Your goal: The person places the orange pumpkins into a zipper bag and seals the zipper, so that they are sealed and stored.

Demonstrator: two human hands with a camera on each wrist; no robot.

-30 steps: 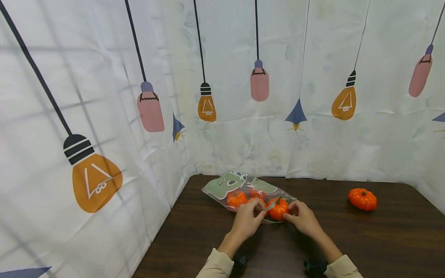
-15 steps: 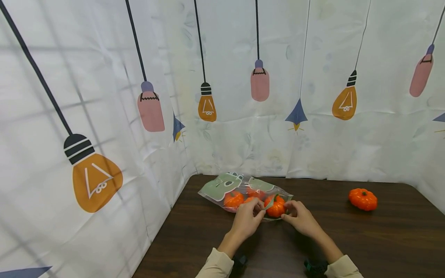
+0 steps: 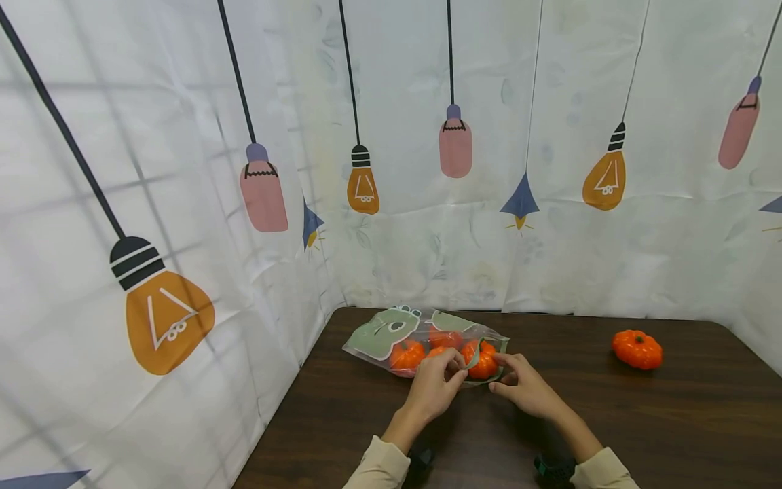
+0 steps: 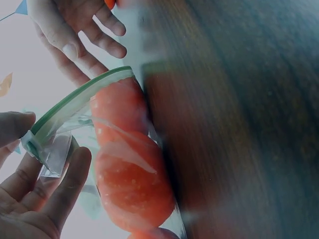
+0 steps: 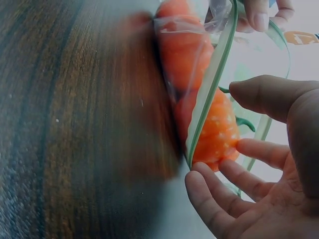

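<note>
A clear zip bag (image 3: pixel 375 337) with a green cartoon print lies on the table, holding several small orange pumpkins. Its mouth, edged by a green zip strip (image 4: pixel 70 99), gapes toward the right. My left hand (image 3: pixel 435 387) pinches one side of that strip near its corner. Just inside the opening sits a pumpkin (image 5: pixel 218 132) with a green stem. My right hand (image 3: pixel 530 388) is at the mouth with its fingers spread and loosely bent, fingertips right at this pumpkin and the strip's lower end. It grips nothing.
Another orange pumpkin (image 3: pixel 637 350) sits alone on the dark wooden table (image 3: pixel 690 421), to the right of the bag. A white curtain (image 3: pixel 403 258) printed with lamps hangs behind the table and along its left side.
The bag and its pumpkins have slid a little to the left. My right hand has followed slightly left and its fingers have spread apart. My left hand has kept its pinch in about the same place.
</note>
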